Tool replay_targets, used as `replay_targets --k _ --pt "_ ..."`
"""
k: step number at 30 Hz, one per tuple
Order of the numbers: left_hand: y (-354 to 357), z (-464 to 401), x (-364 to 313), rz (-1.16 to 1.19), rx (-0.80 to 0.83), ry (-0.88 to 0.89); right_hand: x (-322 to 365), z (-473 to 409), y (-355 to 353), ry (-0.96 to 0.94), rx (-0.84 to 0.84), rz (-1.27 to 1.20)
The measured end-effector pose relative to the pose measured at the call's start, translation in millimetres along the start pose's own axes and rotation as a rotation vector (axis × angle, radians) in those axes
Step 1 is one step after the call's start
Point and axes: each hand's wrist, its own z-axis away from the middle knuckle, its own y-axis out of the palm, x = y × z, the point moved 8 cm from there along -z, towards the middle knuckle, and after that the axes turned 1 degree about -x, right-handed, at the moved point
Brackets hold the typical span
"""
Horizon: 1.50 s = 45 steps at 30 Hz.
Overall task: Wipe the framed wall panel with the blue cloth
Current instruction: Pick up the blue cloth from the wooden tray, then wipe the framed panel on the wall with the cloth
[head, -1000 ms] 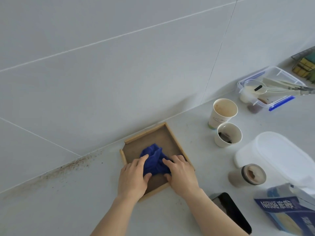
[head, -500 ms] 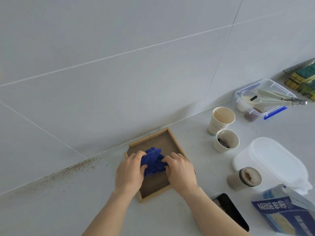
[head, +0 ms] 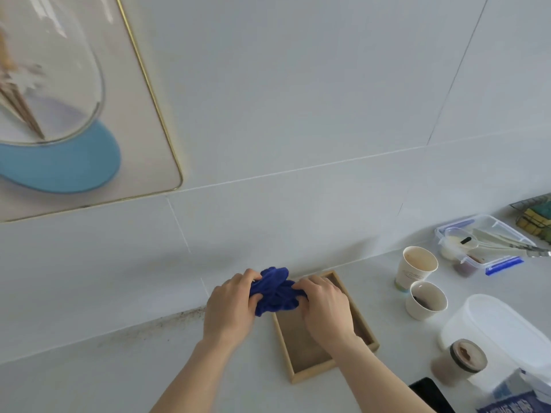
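Both hands grasp the bunched blue cloth (head: pixel 275 290) from opposite sides, the left hand (head: pixel 231 305) clenched on its left end and the right hand (head: pixel 323 308) on its right end, holding it above the far end of the wooden tray (head: pixel 310 372) that sits on the tabletop (head: pixel 89 380). Risk: loose folds hang from the wad, so a sideways sweep toward the right of the tray could catch the nearer paper cup (head: pixel 426 299), which stands unlidded and would tip easily. The framed wall panel (head: pixel 140 162) is mounted well apart, above and to the left of the tray, so the cloth is not yet in contact and requires a long upward reach.
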Motion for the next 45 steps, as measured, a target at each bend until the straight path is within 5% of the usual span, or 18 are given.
replay_targets --k 22,26,34,41,45 --pt "-253 53 117 0.085 -0.356 -0.068 251 -10 -61 -0.143 -0.078 -0.261" --pt "-284 51 123 0.138 -0.408 -0.064 273 -14 -76 -0.097 -0.046 -0.495" --pt "-334 40 97 0.533 -0.512 0.026 307 -23 -112 0.075 -0.018 -1.449" --pt "-361 32 39 0.641 -0.583 0.173 366 -26 -132 -0.074 0.121 -1.607" --pt "-377 23 20 0.663 -0.362 0.324 362 -39 -154 -0.195 0.118 -1.578"
